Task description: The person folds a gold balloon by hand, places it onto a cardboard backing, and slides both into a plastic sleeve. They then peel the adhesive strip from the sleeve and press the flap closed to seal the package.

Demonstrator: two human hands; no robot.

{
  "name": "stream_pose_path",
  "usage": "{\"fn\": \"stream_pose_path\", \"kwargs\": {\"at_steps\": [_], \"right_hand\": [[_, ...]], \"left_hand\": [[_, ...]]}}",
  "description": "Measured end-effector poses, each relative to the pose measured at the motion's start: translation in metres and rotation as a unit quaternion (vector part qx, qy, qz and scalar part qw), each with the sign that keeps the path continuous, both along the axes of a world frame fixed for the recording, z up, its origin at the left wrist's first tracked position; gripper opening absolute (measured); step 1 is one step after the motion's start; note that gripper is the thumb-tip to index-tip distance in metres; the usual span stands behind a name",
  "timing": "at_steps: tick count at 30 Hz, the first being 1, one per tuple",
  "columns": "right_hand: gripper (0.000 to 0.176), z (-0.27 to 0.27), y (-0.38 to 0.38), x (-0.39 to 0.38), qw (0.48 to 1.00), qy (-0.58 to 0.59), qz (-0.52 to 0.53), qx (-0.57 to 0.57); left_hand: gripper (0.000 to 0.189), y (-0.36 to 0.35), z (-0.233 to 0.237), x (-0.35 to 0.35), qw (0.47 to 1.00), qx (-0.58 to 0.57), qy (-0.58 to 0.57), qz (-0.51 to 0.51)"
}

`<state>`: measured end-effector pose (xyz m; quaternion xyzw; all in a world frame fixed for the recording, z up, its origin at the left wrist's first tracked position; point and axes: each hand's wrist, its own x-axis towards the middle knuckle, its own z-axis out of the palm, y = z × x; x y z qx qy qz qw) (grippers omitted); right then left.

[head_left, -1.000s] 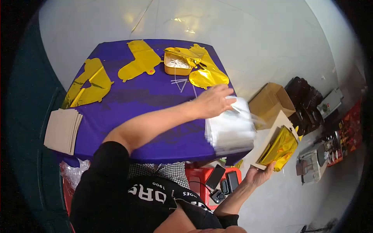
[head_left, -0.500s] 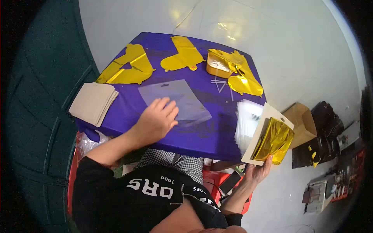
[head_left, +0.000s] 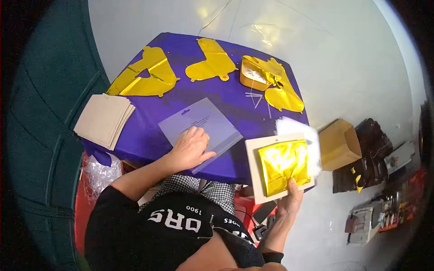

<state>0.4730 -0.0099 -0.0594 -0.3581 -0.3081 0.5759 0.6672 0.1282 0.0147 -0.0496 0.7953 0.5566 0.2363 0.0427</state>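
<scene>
My left hand rests on a clear plastic bag with a hang hole and printed lines, lying flat on the purple tablecloth. Its fingers are slightly bent, with the thumb held apart. In my right hand is a beige card with a folded gold foil balloon against its face, gripped at the lower edge. Beneath and behind that card lies a stack of clear bags, partly hidden. A stack of beige cards sits at the table's left edge.
Flat gold foil balloons are spread along the table's far side. A yellow tub holds white sticks, and a few thin straws lie beside it. Right of the table stand a cardboard box and dark plastic bags.
My right hand has brought the card and gold foil leftward over the table's near right corner, turning it face up. My left hand has moved slightly right and lower on the bag.
</scene>
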Motion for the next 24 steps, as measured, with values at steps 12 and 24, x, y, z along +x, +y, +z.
{"fn": "stream_pose_path", "kwargs": {"at_steps": [12, 24], "right_hand": [[0.066, 0.006, -0.01, -0.02, 0.995, -0.083, 0.01, -0.06], [0.062, 0.016, -0.016, -0.024, 0.994, -0.091, 0.006, -0.066]], "left_hand": [[0.037, 0.023, 0.0, 0.002, 0.998, -0.05, 0.036, 0.018], [0.014, 0.009, 0.001, 0.02, 0.998, -0.054, -0.036, 0.0]]}}
